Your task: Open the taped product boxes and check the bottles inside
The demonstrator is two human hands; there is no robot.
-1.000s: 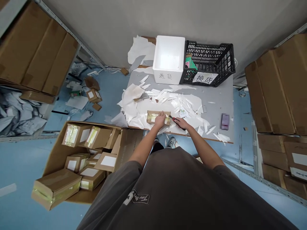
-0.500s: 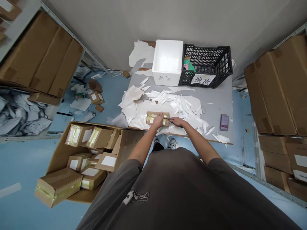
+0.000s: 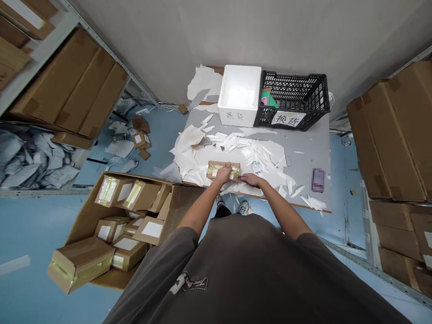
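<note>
Left hand [image 3: 223,173] was clamped on the taped box [image 3: 215,169], near the table's [image 3: 307,148] front edge; right hand [image 3: 250,179] gripped a red tool [image 3: 240,177] at its right end; paper scraps [image 3: 232,141] littered the grey tabletop; white bin [image 3: 239,96] and black crate [image 3: 293,101] stood behind; blue floor [image 3: 23,229], shelves [image 3: 47,58] flanked.

Head-worn; forward and steeply downward
</note>
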